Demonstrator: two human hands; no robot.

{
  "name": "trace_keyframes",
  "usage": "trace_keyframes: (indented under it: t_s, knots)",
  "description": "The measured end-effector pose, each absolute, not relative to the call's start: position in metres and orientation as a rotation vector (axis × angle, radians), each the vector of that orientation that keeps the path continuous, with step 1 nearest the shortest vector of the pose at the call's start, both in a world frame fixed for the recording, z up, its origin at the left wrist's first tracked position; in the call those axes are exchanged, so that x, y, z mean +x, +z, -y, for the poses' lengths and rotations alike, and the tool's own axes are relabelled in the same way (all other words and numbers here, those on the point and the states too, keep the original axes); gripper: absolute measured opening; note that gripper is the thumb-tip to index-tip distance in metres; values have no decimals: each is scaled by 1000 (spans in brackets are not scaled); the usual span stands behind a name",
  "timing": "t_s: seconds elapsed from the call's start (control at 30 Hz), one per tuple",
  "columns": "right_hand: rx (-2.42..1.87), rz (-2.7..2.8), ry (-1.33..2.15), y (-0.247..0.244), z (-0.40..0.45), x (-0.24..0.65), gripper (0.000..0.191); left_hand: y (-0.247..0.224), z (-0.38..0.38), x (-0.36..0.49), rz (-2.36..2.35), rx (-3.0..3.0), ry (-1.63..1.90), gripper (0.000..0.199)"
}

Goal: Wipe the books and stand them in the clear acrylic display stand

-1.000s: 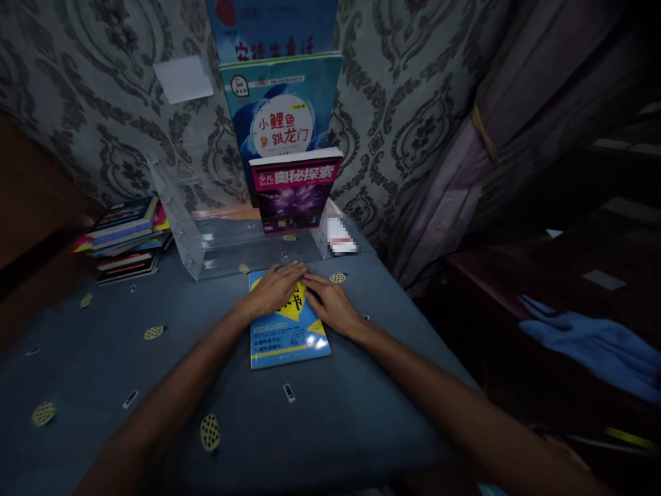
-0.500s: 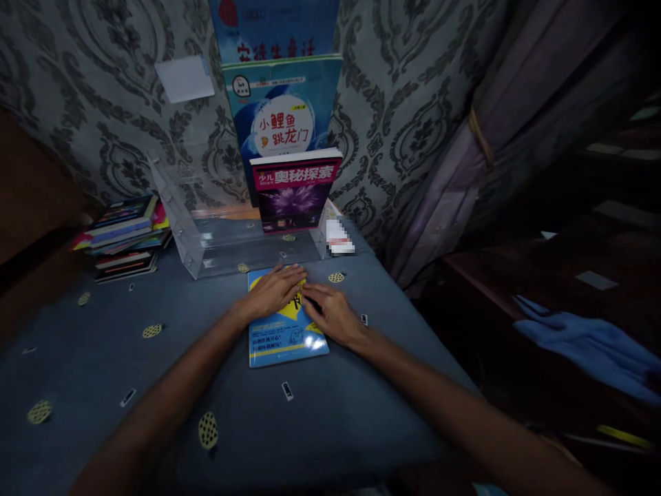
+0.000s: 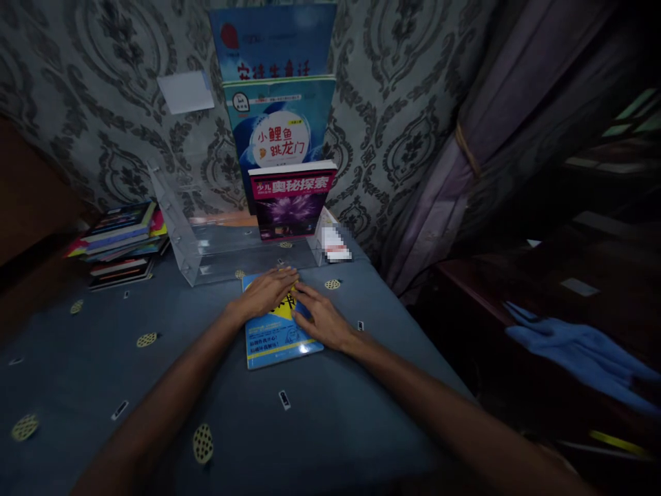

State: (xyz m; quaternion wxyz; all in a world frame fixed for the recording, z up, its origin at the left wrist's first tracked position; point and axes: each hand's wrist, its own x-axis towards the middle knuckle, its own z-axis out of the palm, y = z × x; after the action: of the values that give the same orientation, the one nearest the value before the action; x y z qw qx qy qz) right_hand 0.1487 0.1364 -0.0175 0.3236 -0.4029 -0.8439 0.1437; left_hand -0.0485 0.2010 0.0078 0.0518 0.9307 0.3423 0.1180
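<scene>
A blue book with a yellow patch point(image 3: 279, 341) lies face up on the table in the head view. My left hand point(image 3: 269, 291) rests flat across its upper part, fingers stretched to the right. On its right side lies my right hand point(image 3: 325, 318), fingers extended towards the left fingertips. Both palms hide much of the cover. Just behind stands a clear acrylic rack point(image 3: 178, 234). At its right end a purple-pink book point(image 3: 292, 207) leans upright, with a teal book point(image 3: 279, 124) and a taller blue book point(image 3: 279, 41) in tiers behind it.
A stack of books point(image 3: 121, 238) sits left of the rack. A blurred white item point(image 3: 335, 244) lies at the rack's right end. The patterned cloth point(image 3: 361, 420) covers the table. To the right are a tied curtain point(image 3: 438, 179) and a blue glove-like cloth point(image 3: 573, 351).
The view has tilted up slightly, so the rack and its books sit lower in the picture. Both hands stay on the blue book, with the right hand a little further over it.
</scene>
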Motion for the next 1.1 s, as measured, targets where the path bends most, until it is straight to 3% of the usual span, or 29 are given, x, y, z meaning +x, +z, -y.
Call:
trace_keyframes:
  t_s: [0.3,0.63,0.87,1.1]
  knots:
    - [-1096,2274,243,-13,-118,152,39,8,-192,-47,-1009,2848,454,40]
    - [-1152,2324,248,-8,-104,154,51,19,-178,-37,-1087,2865,342,38]
    - [-1106,2295,238,-5,-94,161,43,10,-160,-42,-1059,2808,416,39]
    - [-1129,2338,302,-11,-87,167,51,3,-155,-40,-1062,2812,455,41]
